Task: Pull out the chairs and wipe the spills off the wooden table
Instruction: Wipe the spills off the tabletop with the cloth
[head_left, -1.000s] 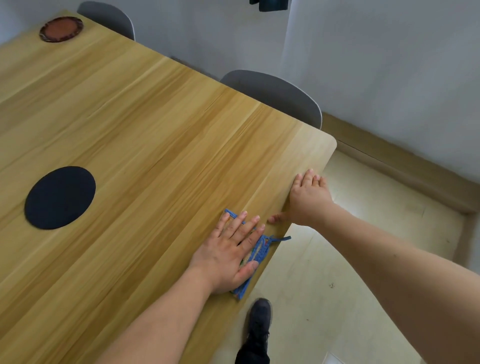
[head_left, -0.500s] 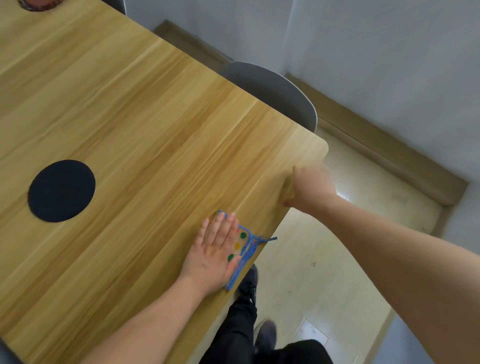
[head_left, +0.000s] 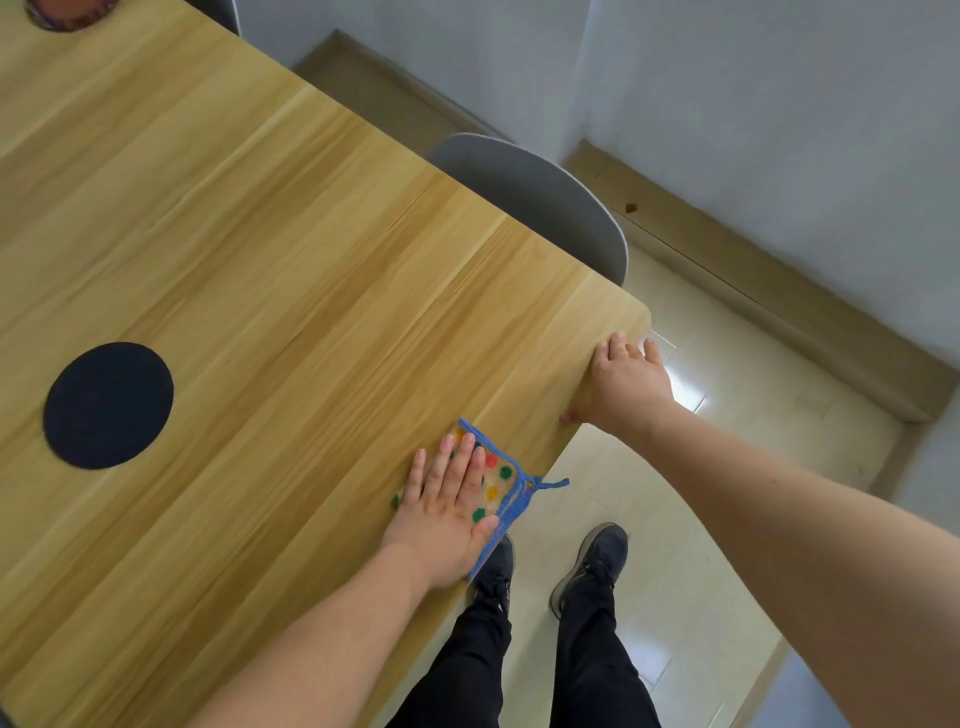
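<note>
The wooden table (head_left: 291, 249) fills the left of the view. My left hand (head_left: 447, 509) lies flat with straight fingers on a small cloth (head_left: 498, 483) with blue trim and coloured dots, at the table's near right edge. My right hand (head_left: 621, 382) rests on the same edge, close to the rounded corner, thumb against the rim. A grey chair (head_left: 545, 208) stands tucked in at the far side by that corner. No spill is visible on the wood.
A black round mat (head_left: 108, 405) lies on the table to the left. A reddish round mat (head_left: 67, 13) sits at the top left, with another grey chair (head_left: 221, 13) behind it. My legs and dark shoes (head_left: 592, 566) stand on pale floor tiles; walls are close.
My left hand has slid the cloth a little along the edge, and more of its dotted face shows. My right hand moved along the edge toward the corner. My feet stepped into view.
</note>
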